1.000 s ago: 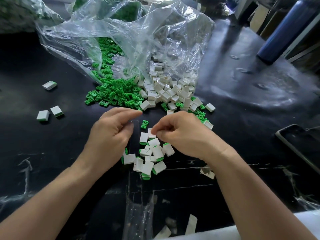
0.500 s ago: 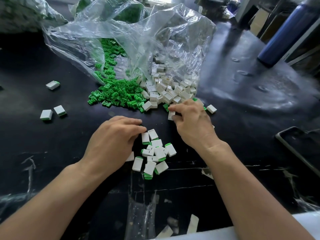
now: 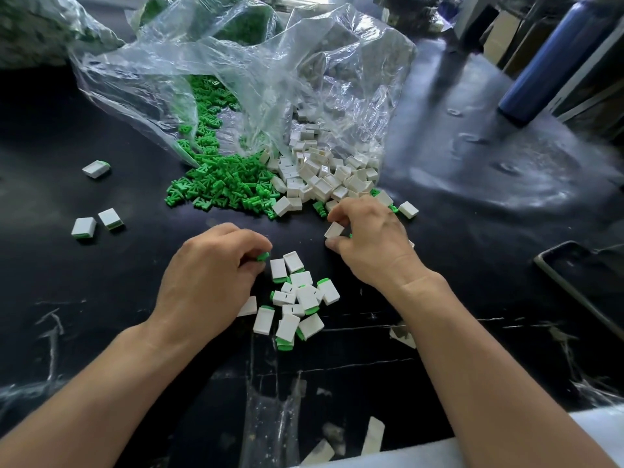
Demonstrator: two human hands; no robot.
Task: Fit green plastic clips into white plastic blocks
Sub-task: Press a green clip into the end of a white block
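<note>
- At the far left of the dark tabletop [image 3: 50,271], three stray fitted blocks [image 3: 83,228] are lying well apart from the rest.
- The left hand [image 3: 209,282] is curling its fingers and pinching a green clip [image 3: 262,256] at the fingertips.
- Beyond it, a heap of loose green clips [image 3: 223,187] is spilling from a clear plastic bag [image 3: 253,79].
- Between the hands, a cluster of fitted blocks [image 3: 300,298] is lying on the tabletop.
- A heap of loose white blocks [image 3: 324,177] is spilling out, touching the green heap.
- The right hand [image 3: 371,244] is gripping one white block [image 3: 334,229] between thumb and fingers, near that white heap's edge.
- At the far right, a blue bottle [image 3: 547,62] is standing.
</note>
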